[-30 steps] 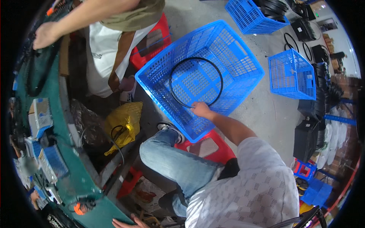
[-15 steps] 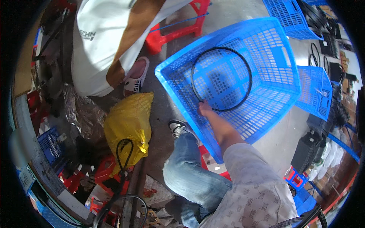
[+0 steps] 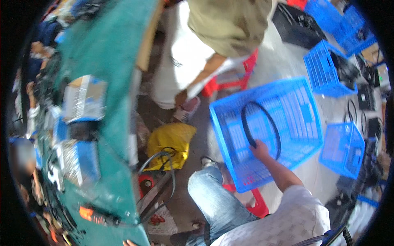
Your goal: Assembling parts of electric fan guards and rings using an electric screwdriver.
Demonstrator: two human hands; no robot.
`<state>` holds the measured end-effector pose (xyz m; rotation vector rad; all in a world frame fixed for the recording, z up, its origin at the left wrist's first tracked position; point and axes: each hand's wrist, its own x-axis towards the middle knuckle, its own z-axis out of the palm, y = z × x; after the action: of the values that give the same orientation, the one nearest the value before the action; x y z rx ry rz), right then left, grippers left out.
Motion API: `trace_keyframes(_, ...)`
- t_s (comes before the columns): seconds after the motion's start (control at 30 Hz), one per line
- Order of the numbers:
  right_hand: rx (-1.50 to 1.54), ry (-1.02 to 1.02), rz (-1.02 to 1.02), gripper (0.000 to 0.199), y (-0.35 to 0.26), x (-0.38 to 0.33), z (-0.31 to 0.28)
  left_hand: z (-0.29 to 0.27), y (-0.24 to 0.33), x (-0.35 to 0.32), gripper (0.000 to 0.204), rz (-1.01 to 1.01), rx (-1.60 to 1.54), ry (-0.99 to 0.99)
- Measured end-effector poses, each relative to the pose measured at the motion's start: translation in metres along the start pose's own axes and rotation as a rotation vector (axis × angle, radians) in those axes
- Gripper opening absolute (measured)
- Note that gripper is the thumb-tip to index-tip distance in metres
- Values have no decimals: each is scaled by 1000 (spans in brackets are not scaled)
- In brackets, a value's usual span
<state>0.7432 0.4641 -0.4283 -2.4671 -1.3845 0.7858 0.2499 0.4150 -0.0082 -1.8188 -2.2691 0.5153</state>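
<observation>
My right hand (image 3: 260, 151) is closed on a black cable loop (image 3: 243, 123), its fingers pinching the ring's near side. The loop stands tilted inside the mouth of a large blue plastic basket (image 3: 301, 96) with slotted walls. Part of the loop is blurred by motion. At the bottom edge, only fingertips of my left hand (image 3: 130, 242) show, beside the corner of a green-topped table (image 3: 119, 82); the rest is cut off, so I cannot tell its grip.
An orange-and-black power tool (image 3: 96, 215) and boxes (image 3: 84, 98) lie on the table. A seated person in white (image 3: 184, 45) is ahead, near a yellow sack (image 3: 170, 143) on the floor. A red stool (image 3: 258, 205) stands under the basket; more blue baskets (image 3: 342, 149) are at right.
The view has swung left, bringing the green table in. My right hand still grips the loop, which now stands more edge-on. My left fingertips have come into view.
</observation>
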Motion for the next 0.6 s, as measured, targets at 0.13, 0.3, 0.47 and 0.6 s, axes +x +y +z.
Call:
trace_keyframes(0.13,-69,67,-227,33,-18,-26,-108,4,-13,-27,76,-28,-149,64)
trace_keyframes(0.3,5,25,-373,33,-98,-98,-218,15,-21,-49,83,-84,-360,251)
trace_keyframes(0.47,-56,222,-646,30,-193,-216,-314,16,-30,-123,68,124,-616,426)
trace_keyframes(0.6,-131,362,-824,35,-232,-315,-395,26,-55,-187,64,143,-933,400)
